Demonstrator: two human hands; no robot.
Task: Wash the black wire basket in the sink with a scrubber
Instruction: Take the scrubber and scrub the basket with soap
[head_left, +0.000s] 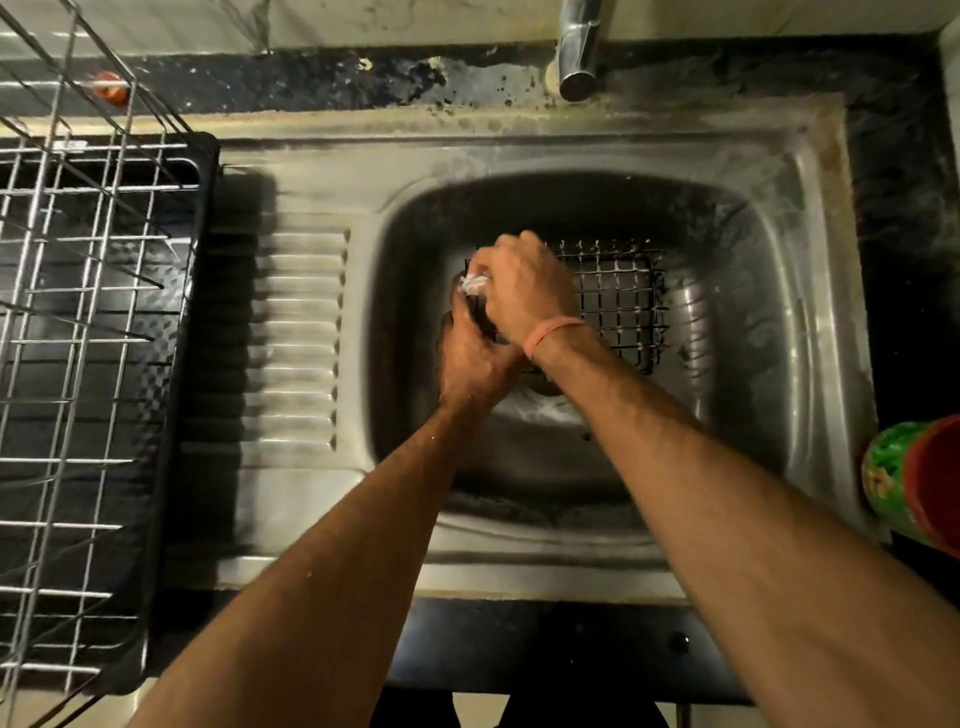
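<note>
The black wire basket (618, 301) lies in the steel sink (737, 322), its grid flecked with white foam. My right hand (524, 286) is closed over the basket's left end, pressing a foamy scrubber (475, 283) against it; only a white sudsy bit of the scrubber shows. My left hand (472, 364) sits just below and under the right one, gripping the basket's left edge. A pink band circles my right wrist. The basket's left part is hidden by both hands.
A chrome tap (579, 52) hangs over the sink's back rim. The ribbed drainboard (296, 338) lies left of the bowl. A wire dish rack (78, 322) on a black tray stands far left. A green and red container (914, 478) sits at the right edge.
</note>
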